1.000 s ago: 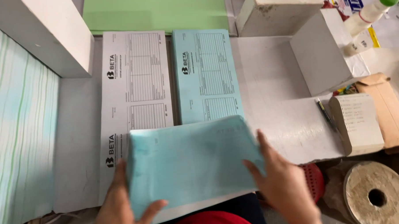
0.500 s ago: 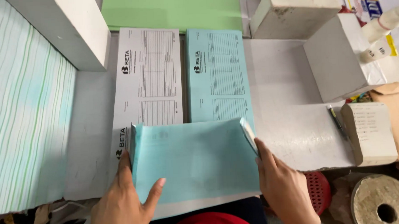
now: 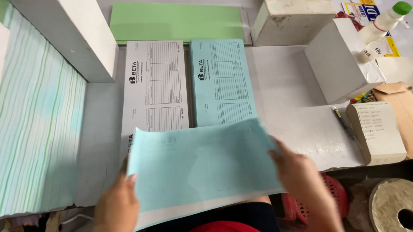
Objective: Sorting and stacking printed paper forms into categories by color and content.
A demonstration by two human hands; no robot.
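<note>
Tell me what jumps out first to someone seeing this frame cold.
The big pale blue sheet held low in the middle, left hand on its left edge and right hand on its right edge. Behind it on the white table lie a white printed form and a blue printed form side by side, with a green sheet beyond them. At far left, a tall stack of striped paper edges.

Blue sheet: thin matt paper, smooth, slightly translucent. White form pad and blue form pad: matt printed paper. Table: dull, grainy white surface. Bottle: glossy plastic. Envelope: matt brown paper.
</note>
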